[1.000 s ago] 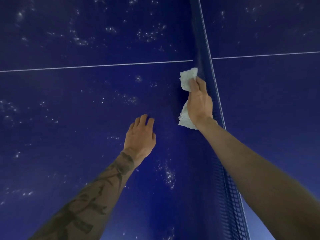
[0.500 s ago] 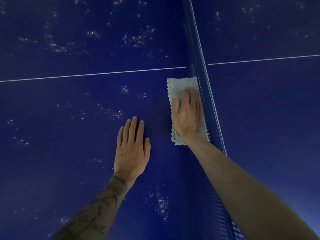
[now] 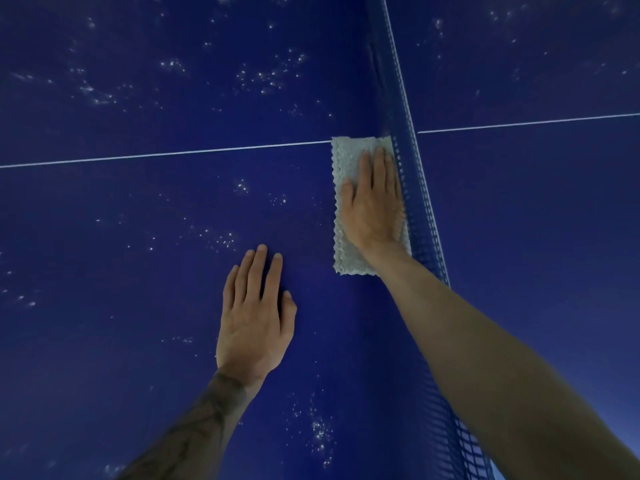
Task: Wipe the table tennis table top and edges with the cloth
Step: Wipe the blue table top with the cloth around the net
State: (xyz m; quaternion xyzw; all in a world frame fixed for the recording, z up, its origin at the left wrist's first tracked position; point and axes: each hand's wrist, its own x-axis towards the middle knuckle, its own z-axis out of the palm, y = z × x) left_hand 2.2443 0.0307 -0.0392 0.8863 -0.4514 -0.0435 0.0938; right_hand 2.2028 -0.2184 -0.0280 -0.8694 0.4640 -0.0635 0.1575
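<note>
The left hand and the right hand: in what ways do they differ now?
The right hand presses on the cloth; the left hand rests on the bare table top. The right hand lies beside the net; the left hand lies nearer the person. Both lie flat and open.

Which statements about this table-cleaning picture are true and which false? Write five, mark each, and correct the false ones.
1. The right hand presses flat on the cloth. True.
2. The cloth lies beside the net. True.
3. The left hand grips the cloth. False: it rests flat on the bare table top.
4. The cloth is bunched into a ball. False: it lies spread flat.
5. The table top is spotless. False: white specks dot it.
</note>
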